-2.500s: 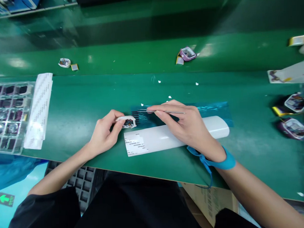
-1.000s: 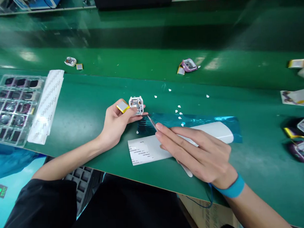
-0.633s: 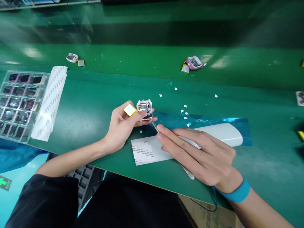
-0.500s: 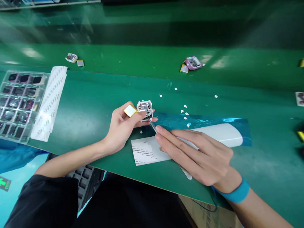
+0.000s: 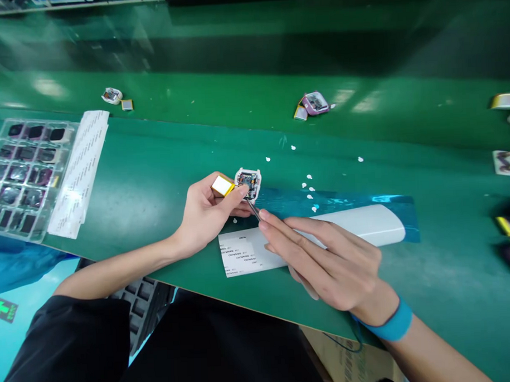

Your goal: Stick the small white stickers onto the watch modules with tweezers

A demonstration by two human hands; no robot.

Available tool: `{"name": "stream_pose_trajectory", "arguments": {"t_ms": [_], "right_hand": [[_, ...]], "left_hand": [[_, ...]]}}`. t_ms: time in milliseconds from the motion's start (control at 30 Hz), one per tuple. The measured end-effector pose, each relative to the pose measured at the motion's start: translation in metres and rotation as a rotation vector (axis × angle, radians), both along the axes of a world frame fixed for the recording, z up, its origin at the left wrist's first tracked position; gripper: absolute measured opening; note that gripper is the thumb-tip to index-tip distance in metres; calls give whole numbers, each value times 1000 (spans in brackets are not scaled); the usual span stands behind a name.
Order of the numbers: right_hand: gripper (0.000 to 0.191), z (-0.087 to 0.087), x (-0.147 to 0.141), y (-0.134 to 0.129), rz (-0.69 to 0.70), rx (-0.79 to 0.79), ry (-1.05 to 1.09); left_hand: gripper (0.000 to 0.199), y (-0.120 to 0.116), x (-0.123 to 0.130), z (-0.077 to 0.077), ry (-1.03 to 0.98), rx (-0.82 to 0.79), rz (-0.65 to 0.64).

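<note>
Between the thumb and fingers of my left hand (image 5: 206, 215) is an opened white smartwatch case (image 5: 249, 181), its circuit board showing. A yellow-edged battery (image 5: 223, 185) sticks out to the left of the case, lying against that hand's fingers. My right hand (image 5: 328, 261) pinches slim metal tweezers (image 5: 253, 208), whose tip reaches the lower edge of the case beside my left thumb. The exact contact point of the tip is too small to make out. Beneath my right hand lies a white printed backing sheet (image 5: 244, 252), partly covered by it.
A clear compartment tray (image 5: 36, 165) of watch parts stands left, beside printed strips (image 5: 81, 169). Small white stickers (image 5: 308, 177) dot the green bench near a blue film (image 5: 410, 219). Farther back lie a purple watch case (image 5: 316, 102) and a white one (image 5: 111, 95), each with a battery.
The watch case has shifted slightly right and turned a little in my left hand. The tweezers stay at its lower edge, now standing steeper. The whole view has drifted slightly.
</note>
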State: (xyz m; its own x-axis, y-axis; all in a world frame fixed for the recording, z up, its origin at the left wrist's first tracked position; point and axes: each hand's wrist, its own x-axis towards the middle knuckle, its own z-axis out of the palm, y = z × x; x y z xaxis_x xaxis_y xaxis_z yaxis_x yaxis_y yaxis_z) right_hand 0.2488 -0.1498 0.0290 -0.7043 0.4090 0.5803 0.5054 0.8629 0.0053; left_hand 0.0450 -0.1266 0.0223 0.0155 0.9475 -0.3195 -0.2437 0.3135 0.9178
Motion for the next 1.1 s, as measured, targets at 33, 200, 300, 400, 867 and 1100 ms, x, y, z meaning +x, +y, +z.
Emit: {"name": "stream_pose_trajectory", "arguments": {"t_ms": [33, 200, 300, 400, 867, 1100], "right_hand": [[25, 0, 0, 0, -9, -8, 4], [30, -3, 1, -1, -23, -32, 56], [35, -5, 1, -1, -43, -62, 96], [37, -7, 2, 0, -42, -78, 105], [25, -2, 1, 2, -39, 58, 106], [20, 4, 2, 2, -23, 195, 22]], "left_hand": [[27, 0, 0, -1, 21, 8, -6], [26, 3, -1, -2, 47, 59, -6], [24, 4, -2, -3, 58, 60, -14], [22, 5, -4, -4, 77, 30, -27], [36, 118, -57, -41, 974, 509, 174], [39, 137, -37, -25, 1047, 772, -65]]}}
